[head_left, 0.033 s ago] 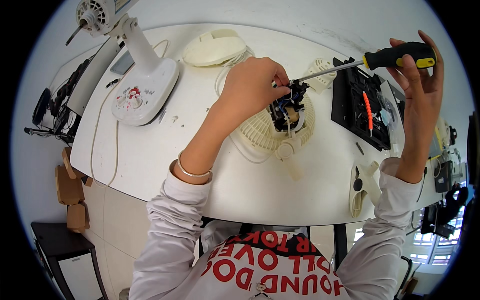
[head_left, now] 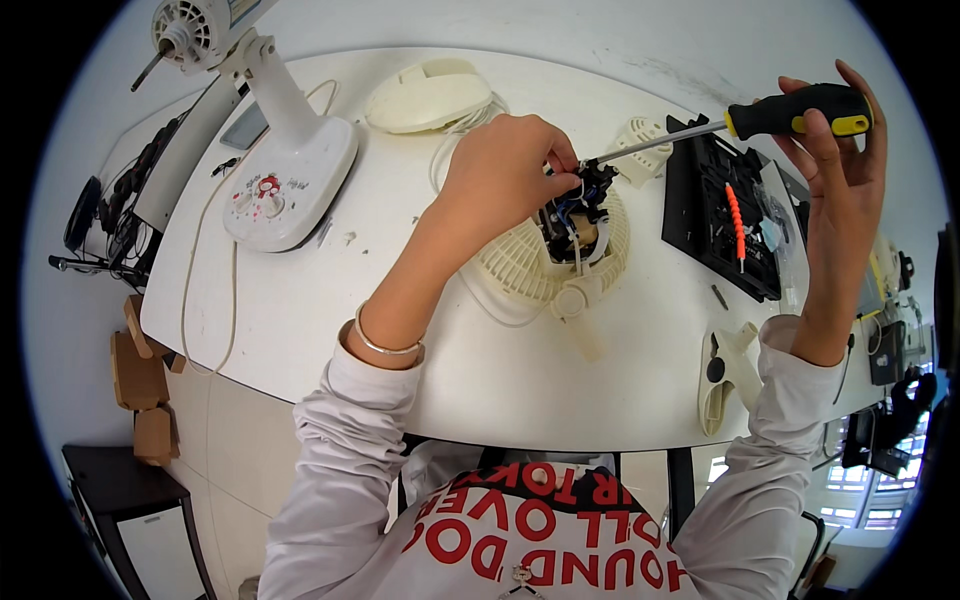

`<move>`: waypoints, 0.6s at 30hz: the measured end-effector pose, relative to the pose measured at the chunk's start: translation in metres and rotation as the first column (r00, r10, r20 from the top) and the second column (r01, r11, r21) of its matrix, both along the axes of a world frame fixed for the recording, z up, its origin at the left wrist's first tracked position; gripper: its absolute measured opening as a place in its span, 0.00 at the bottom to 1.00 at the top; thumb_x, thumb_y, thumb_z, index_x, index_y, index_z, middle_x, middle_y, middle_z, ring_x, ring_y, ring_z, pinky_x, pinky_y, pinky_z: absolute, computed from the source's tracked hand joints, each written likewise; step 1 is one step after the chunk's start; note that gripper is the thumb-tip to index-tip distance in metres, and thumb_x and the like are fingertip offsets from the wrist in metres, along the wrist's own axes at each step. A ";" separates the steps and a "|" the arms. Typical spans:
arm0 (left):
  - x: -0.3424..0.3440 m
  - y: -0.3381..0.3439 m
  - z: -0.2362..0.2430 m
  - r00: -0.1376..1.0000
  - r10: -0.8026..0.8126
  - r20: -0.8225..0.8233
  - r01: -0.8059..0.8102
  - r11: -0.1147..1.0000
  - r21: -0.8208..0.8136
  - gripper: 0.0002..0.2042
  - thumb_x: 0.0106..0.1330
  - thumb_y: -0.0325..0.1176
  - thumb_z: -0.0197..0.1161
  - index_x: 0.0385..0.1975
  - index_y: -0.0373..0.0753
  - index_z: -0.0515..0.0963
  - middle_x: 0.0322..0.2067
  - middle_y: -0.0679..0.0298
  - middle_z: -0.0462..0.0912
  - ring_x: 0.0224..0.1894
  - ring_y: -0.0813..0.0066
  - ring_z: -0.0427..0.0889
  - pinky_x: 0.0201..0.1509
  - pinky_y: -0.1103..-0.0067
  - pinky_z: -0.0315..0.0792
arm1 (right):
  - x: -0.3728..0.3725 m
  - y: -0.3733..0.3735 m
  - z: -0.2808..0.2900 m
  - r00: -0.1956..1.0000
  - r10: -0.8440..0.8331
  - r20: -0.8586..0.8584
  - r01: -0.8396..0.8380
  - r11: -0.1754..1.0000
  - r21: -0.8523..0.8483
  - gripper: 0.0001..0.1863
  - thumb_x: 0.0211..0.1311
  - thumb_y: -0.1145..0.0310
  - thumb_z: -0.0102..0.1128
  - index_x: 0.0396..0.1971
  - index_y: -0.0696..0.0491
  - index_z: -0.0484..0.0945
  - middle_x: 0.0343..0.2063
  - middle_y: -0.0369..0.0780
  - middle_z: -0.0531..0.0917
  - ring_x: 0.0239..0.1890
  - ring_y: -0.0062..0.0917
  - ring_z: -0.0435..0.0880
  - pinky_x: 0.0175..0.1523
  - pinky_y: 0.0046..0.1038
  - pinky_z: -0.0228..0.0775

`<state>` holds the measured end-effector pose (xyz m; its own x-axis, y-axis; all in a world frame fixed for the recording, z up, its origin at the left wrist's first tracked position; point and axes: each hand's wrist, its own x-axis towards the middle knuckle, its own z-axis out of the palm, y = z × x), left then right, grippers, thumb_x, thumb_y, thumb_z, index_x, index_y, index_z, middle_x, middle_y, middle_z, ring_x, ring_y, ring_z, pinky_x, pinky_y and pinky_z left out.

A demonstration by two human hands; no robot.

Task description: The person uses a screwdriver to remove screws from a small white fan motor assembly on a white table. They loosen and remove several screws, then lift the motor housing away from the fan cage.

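Observation:
My left hand [head_left: 505,170] pinches at the top of a black fan motor assembly [head_left: 578,225] with blue and white wires, its fingertips partly hidden. The motor rests in a cream slatted fan housing [head_left: 515,265]. My right hand [head_left: 830,165] grips the black and yellow handle of a screwdriver [head_left: 790,115], whose long shaft reaches leftward to the top of the motor, beside my left fingers. Just behind the shaft lies a small cream vented cover [head_left: 642,135].
A white desk [head_left: 460,380] holds a white fan stand [head_left: 285,190], a cream base [head_left: 425,95] with cable, a phone [head_left: 245,128], an open black toolbox [head_left: 715,220] with an orange-handled tool [head_left: 735,225], and a cream bracket [head_left: 725,385]. Cardboard boxes [head_left: 140,370] sit beyond the left edge.

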<state>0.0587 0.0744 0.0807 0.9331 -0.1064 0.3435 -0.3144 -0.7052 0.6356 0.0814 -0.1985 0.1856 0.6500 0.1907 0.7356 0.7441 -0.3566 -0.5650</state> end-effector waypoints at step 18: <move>-0.003 -0.001 0.001 0.998 0.009 0.058 -0.007 1.000 -0.029 0.07 0.58 0.32 0.72 0.31 0.37 0.86 0.28 0.63 0.86 0.35 0.71 0.83 0.41 0.75 0.75 | -0.009 0.010 0.010 0.994 0.106 0.005 -0.106 0.991 -0.077 0.29 0.71 0.61 0.57 0.67 0.53 0.63 0.52 0.51 0.81 0.52 0.42 0.85 0.59 0.40 0.79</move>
